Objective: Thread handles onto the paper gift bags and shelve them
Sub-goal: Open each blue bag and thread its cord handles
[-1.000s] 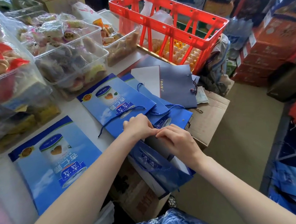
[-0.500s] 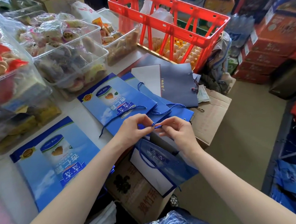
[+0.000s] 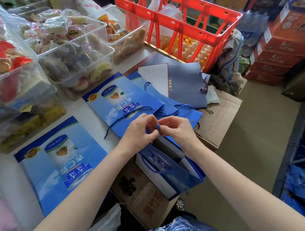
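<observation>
An opened blue paper gift bag [image 3: 173,171] hangs below my hands, its mouth towards me, with a blue cord handle [image 3: 149,167] looped across its front. My left hand [image 3: 140,133] and my right hand [image 3: 177,129] meet above the bag's top edge, and both pinch the end of a blue cord [image 3: 157,127] that is wound into a small knot between their fingertips. Flat blue bags [image 3: 122,99] with cords lie stacked on the white table [image 3: 92,117] just beyond my hands. Another flat blue bag [image 3: 61,161] lies at the left.
Clear tubs of wrapped snacks [image 3: 71,54] line the table's far left. A red crate [image 3: 178,23] stands over trays of eggs at the back. A grey-blue bag [image 3: 186,86] lies behind the stack. Cardboard boxes [image 3: 140,192] sit under my hands; red cartons [image 3: 281,47] are stacked at the right.
My hands have risen from the bag's rim, drawing the cord end up between them. The cord end is now wound into a small knot at my fingertips.
</observation>
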